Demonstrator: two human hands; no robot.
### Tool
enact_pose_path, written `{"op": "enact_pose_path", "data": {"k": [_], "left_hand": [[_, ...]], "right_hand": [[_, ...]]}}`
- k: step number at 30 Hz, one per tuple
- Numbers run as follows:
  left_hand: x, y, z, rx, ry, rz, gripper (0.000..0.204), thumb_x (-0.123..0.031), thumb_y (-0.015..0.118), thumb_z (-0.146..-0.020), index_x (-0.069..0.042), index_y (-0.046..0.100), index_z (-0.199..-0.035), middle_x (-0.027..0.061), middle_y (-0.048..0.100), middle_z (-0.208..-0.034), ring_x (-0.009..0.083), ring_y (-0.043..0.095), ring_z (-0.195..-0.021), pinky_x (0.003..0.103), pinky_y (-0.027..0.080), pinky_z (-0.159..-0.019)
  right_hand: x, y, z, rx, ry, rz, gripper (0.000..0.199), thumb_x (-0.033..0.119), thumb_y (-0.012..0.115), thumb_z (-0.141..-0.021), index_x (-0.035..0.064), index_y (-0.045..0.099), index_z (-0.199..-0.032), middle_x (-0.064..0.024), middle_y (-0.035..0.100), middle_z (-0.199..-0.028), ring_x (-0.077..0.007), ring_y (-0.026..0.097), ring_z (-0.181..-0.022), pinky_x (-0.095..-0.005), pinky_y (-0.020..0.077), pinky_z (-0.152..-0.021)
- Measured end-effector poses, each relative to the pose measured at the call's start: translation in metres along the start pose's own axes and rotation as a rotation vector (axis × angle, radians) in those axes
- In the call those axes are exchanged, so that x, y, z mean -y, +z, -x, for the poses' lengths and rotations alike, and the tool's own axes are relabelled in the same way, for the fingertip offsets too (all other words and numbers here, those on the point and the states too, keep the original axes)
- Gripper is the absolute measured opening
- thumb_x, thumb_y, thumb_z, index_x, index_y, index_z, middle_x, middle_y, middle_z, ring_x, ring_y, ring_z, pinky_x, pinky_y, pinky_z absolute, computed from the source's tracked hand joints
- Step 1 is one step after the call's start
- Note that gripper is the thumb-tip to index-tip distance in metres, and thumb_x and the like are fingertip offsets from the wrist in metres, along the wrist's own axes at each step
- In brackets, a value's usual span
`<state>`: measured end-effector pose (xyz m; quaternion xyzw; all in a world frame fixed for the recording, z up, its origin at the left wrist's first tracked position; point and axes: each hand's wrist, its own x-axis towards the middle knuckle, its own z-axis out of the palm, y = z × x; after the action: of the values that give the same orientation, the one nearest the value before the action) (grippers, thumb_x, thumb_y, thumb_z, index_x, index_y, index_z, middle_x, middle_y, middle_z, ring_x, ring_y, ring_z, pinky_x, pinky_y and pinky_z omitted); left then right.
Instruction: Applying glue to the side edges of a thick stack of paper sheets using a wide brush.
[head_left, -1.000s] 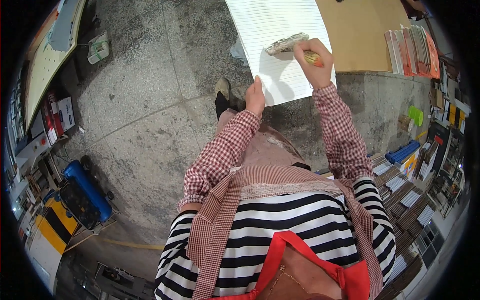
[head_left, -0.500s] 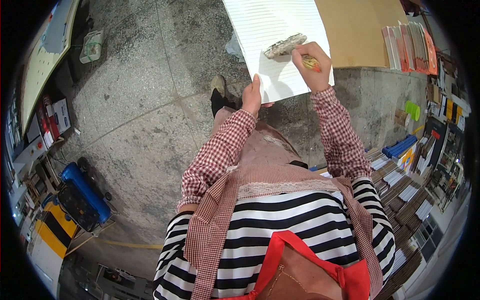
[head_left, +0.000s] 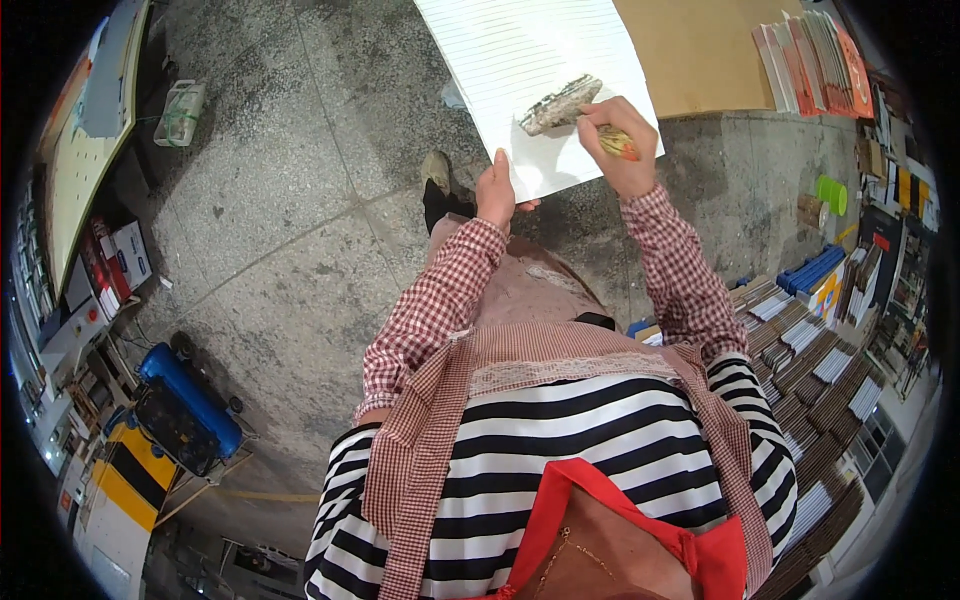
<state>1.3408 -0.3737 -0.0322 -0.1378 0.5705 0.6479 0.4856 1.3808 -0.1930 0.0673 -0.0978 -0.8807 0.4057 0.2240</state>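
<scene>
The right hand is closed around a brush, its bristles on a white ruled sheet at 12 o'clock. The left hand pinches the sheet's near edge. The sheet looks light and floppy, best held by 1 edge. A brown board lies at 1 o'clock.

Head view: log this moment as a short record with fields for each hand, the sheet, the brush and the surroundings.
left hand: left hand grips the near edge of the ribbed white sheet
right hand: right hand holds a brush by its yellow handle
brush: bristle end lies on the sheet
sheet: slanted over the grey concrete floor, beside a brown board
surroundings: blue machine at lower left; stacks of booklets at right
</scene>
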Motion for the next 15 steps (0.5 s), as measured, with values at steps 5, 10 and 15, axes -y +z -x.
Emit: {"op": "enact_pose_path", "data": {"k": [5, 10, 15], "left_hand": [[-0.003, 0.002, 0.002, -0.025, -0.009, -0.013, 0.061, -0.047, 0.029, -0.105, 0.007, 0.058, -0.112, 0.0143, 0.069, -0.080, 0.0161, 0.065, -0.056, 0.025, 0.054, -0.043], [-0.003, 0.005, 0.003, -0.071, -0.011, -0.012, 0.060, -0.046, 0.030, -0.105, 0.006, 0.059, -0.106, 0.0127, 0.069, -0.078, 0.0152, 0.063, -0.053, 0.025, 0.053, -0.043], [-0.002, 0.004, 0.000, -0.090, -0.023, -0.063, 0.060, -0.047, 0.031, -0.105, 0.005, 0.061, -0.103, 0.0112, 0.067, -0.072, 0.0144, 0.061, -0.050, 0.025, 0.050, -0.041]], "right_hand": [[0.014, -0.022, 0.050, 0.079, -0.001, -0.045, 0.007, -0.002, 0.070, -0.079, -0.0019, 0.064, -0.082, -0.0101, 0.065, -0.082, -0.0148, 0.062, -0.071, -0.0263, 0.0494, -0.062], [0.030, -0.048, 0.059, 0.058, 0.068, -0.062, 0.008, -0.002, 0.070, -0.078, -0.0028, 0.063, -0.081, -0.0131, 0.066, -0.082, -0.0165, 0.063, -0.071, -0.0278, 0.0499, -0.063], [0.012, -0.028, 0.046, -0.001, 0.044, -0.048, 0.008, -0.003, 0.070, -0.078, -0.0030, 0.063, -0.082, -0.0121, 0.065, -0.082, -0.0155, 0.063, -0.071, -0.0259, 0.0491, -0.061]]}}
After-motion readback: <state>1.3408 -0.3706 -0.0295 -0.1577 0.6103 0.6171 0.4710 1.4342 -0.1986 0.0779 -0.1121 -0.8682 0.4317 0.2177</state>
